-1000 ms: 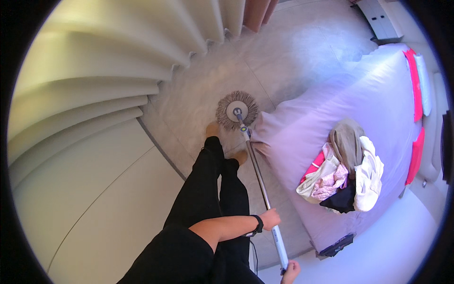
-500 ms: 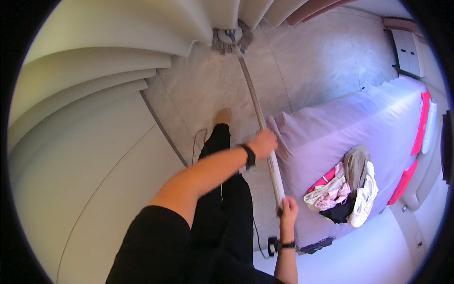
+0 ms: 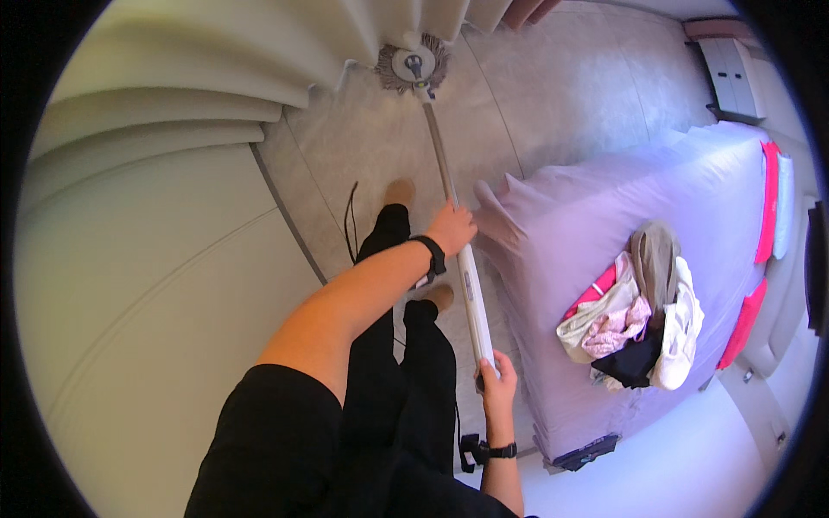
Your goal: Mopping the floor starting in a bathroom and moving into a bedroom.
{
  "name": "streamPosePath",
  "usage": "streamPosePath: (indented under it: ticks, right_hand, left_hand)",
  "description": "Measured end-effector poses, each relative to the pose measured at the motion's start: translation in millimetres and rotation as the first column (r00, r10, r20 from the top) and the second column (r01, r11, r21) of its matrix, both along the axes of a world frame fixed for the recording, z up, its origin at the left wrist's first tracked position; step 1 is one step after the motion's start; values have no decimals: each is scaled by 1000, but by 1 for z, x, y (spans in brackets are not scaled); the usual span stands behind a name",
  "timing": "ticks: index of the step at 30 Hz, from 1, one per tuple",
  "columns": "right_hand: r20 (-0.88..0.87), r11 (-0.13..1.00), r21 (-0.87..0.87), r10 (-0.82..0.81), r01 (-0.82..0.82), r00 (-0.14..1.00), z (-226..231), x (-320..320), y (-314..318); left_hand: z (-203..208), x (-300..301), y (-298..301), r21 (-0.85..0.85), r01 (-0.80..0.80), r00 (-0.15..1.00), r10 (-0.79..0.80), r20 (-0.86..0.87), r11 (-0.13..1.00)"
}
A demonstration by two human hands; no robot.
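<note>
A long-handled mop (image 3: 442,168) reaches across the grey tiled floor (image 3: 553,95), its round grey head (image 3: 414,66) lying far ahead by the pale wardrobe doors. My left hand (image 3: 451,228) grips the metal shaft about halfway along. My right hand (image 3: 496,380) grips the white upper end of the handle near my body. Both wrists wear dark bands. My legs in black trousers and my feet stand on the tiles just left of the shaft.
A bed with a lilac cover (image 3: 630,259) fills the right side, with a heap of clothes (image 3: 635,311) on it and red-pink pillows at its far edge. Pale curved wardrobe doors (image 3: 138,224) run along the left. A thin black cord (image 3: 350,220) lies by my feet.
The mop head has been pushed forward from near my feet to the far floor by the wardrobe. My left arm has stretched out along the shaft.
</note>
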State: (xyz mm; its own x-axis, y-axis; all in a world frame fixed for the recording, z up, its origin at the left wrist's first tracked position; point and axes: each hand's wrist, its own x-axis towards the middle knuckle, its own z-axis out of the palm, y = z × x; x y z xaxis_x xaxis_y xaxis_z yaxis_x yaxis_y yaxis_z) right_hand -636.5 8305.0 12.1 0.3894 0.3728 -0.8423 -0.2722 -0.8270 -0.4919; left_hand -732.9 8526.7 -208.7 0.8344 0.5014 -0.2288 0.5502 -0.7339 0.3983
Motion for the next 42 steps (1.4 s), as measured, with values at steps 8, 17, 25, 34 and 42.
streamPosePath:
  ticks: [8, 17, 25, 34, 42]
  right_hand:
    - [272, 972, -223, -15, 79, 962, 108, 78, -300]
    - [461, 794, -468, -155, 388, 874, 202, 61, -421]
    - [394, 912, -330, -104, 246, 913, 143, 64, -333]
    - [-108, 976, -124, 166, -179, 980, -6, -21, -32]
    - [-271, 966, -16, 244, -258, 931, -66, -107, 27]
  left_hand:
    - [63, 85, -324, -257, 356, 932, -321, 168, 898]
    - [151, 97, -493, -646, 527, 843, -439, 312, 552]
    - [114, 60, -366, -636, 307, 951, -221, 214, 708]
    - [6, -93, -33, -399, 157, 870, 65, 489, 903]
    - [-3, -176, 29, -14, -113, 987, 110, -120, 994]
